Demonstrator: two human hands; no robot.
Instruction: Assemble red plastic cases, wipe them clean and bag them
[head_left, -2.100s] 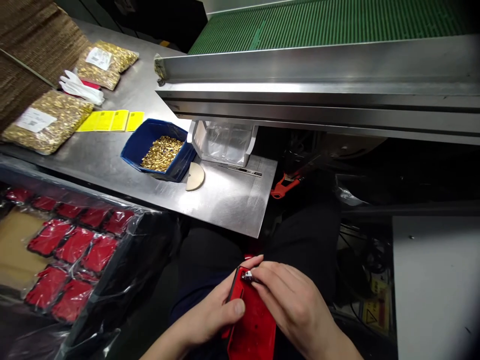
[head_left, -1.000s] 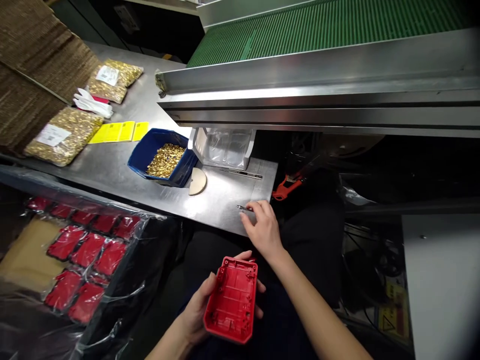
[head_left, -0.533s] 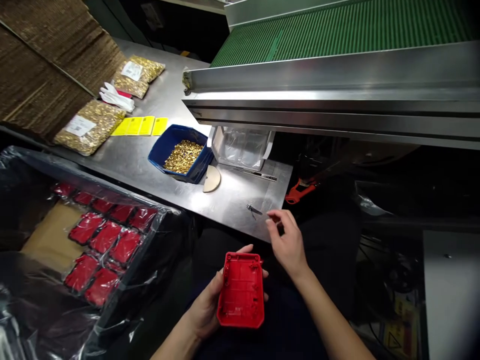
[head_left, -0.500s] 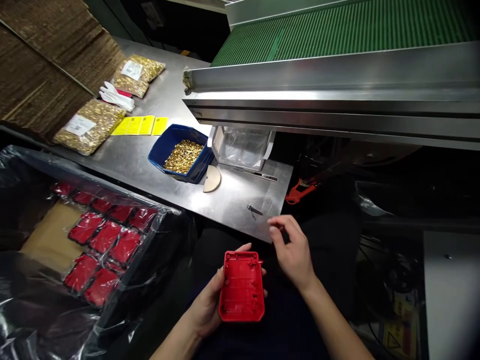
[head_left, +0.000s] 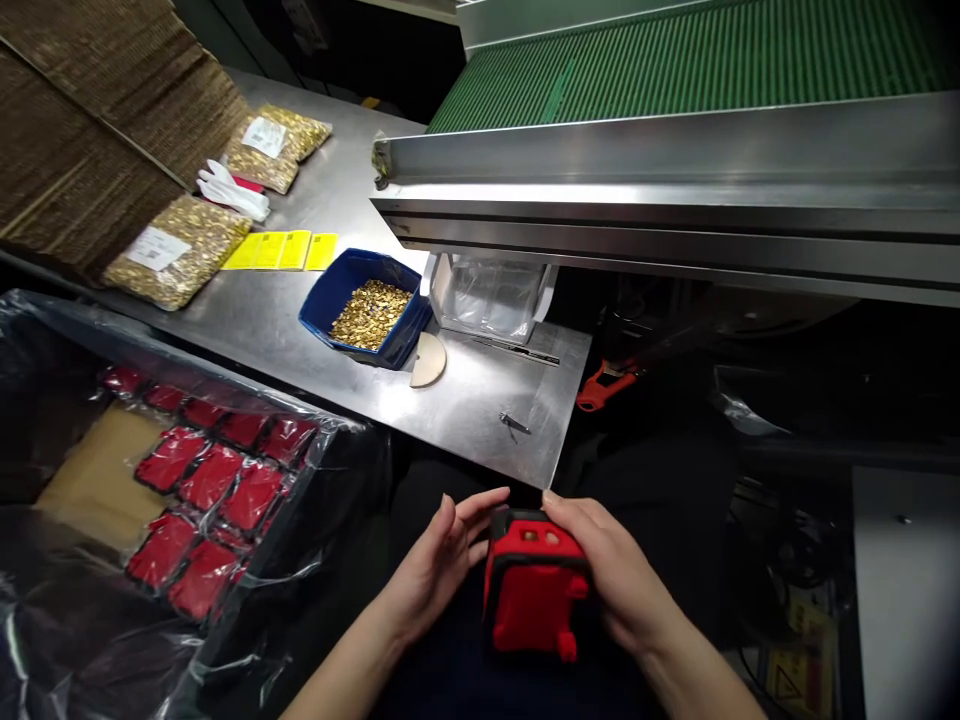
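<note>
A red plastic housing with black edging [head_left: 536, 600] is held over my lap, its outer side turned up and two small round spots on its upper end. My right hand [head_left: 619, 575] grips it along the right side, thumb on the top corner. My left hand [head_left: 435, 570] is beside its left edge, fingers apart and curved toward it; whether a fingertip touches it is hard to tell. Ahead on the metal table [head_left: 465, 420] lie a small metal clip-like tool [head_left: 514, 423] and a pale half-round disc [head_left: 428, 360].
A blue bin [head_left: 322, 310] holds small brass pieces, beside a clear bin [head_left: 491, 295]. Yellow labels [head_left: 281, 250] and bags of brass parts [head_left: 176, 255] lie farther left. A plastic-lined crate [head_left: 285, 400] holds wrapped red parts. A green conveyor [head_left: 675, 70] crosses above.
The red housing has turned from its hollow side to its outer side and moved right. My right hand has come down and taken hold of it. My left hand has let go and opened.
</note>
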